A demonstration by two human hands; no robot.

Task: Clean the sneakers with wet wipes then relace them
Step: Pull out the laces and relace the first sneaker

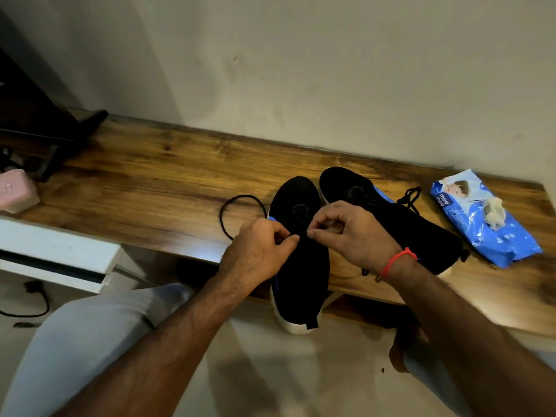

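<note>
I see the black lace looping limp on the wooden bench left of the near sneaker, whose heel overhangs the front edge; my left hand and right hand each pinch the lace over its eyelets. It looks soft and light, best gripped at the tip, and the second sneaker and wipes pack crowd the right, so free room lies leftward

Two sneakers, two laces, one wipes pack.

matt black cloth sneakers, glossy varnished wood tabletop, shiny blue plastic wipes pack
</note>
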